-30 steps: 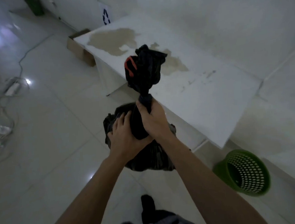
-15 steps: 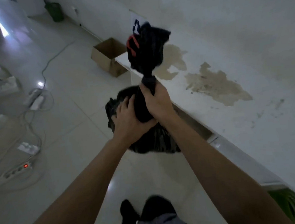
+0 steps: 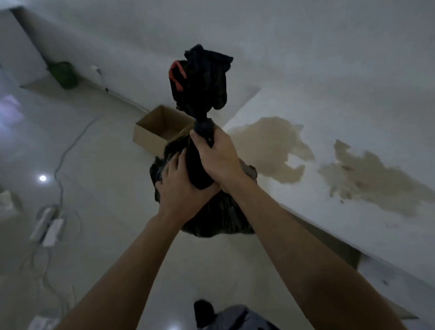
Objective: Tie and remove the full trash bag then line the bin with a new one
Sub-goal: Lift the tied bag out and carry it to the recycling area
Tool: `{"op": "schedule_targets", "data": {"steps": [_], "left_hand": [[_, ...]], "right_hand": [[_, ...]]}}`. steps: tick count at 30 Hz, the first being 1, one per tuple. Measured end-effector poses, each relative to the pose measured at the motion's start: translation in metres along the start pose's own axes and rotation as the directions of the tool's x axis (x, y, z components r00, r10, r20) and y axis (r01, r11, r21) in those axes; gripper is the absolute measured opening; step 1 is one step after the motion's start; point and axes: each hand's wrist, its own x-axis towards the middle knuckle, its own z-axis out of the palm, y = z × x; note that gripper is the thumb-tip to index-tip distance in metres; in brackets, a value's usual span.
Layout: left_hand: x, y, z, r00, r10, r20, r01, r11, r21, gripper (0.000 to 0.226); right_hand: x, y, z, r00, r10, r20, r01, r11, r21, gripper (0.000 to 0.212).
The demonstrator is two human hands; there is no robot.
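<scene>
The view swung round since a second ago: the green basket dropped out at the lower right, and the cardboard box came up behind the bag. My hold hadn't changed. The right hand stayed wrapped tight round the twisted neck of the trash bag, just under the pinch. The left hand was curved over the bag's shoulder below, thumb tucked toward the neck. The bag hung off the floor in front of me, its loose top standing up above my fist with a red strip showing at the side.

I judged I was late in the tying step, with the bag already out of its bin. Whether that bunch above my fist was a finished knot, I couldn't tell. Next I'd have to cinch it, or confirm it held, without letting the neck unwind. Then set the bag down somewhere and go back for a fresh liner.

Room to move looked mixed. The edge of the stained white table ran close along the bag's right side and on toward me. The box sat on the floor at the table's far end. To my left, cables and a power strip trailed over the tiles, a snag risk for my feet. Between them and the table lay open floor, the best lane for carrying or lowering the bag.
</scene>
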Motion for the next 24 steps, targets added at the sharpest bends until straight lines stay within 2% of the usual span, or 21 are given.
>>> {"op": "schedule_targets", "data": {"steps": [2, 10, 15, 18, 21, 24], "left_hand": [[0.039, -0.020, -0.014, 0.999, 0.042, 0.010, -0.041, 0.999, -0.031, 0.106], [0.189, -0.122, -0.057, 1.000, 0.005, -0.010, -0.006, 1.000, -0.019, 0.106], [0.280, -0.194, -0.075, 0.994, 0.067, 0.085, -0.065, 0.998, -0.021, 0.111], [0.335, -0.239, -0.096, 0.987, 0.084, 0.140, -0.076, 0.995, -0.060, 0.113], [0.394, -0.277, -0.114, 0.986, 0.113, 0.122, -0.105, 0.992, -0.075, 0.110], [0.438, -0.308, -0.126, 0.984, 0.069, 0.166, -0.064, 0.997, -0.035, 0.110]], "right_hand": [[0.038, -0.010, 0.030, 1.000, -0.014, -0.008, 0.014, 1.000, 0.025, 0.028], [0.172, -0.027, 0.148, 0.999, 0.029, -0.014, -0.029, 0.998, 0.055, 0.026], [0.245, -0.021, 0.228, 0.997, 0.032, -0.077, -0.027, 0.997, 0.069, 0.023], [0.293, -0.027, 0.275, 0.997, 0.035, -0.065, -0.034, 0.999, 0.020, 0.022], [0.347, -0.032, 0.317, 0.997, -0.001, -0.079, -0.001, 1.000, -0.025, 0.022], [0.393, -0.029, 0.355, 0.999, -0.021, -0.042, 0.018, 0.997, -0.080, 0.022]]}}
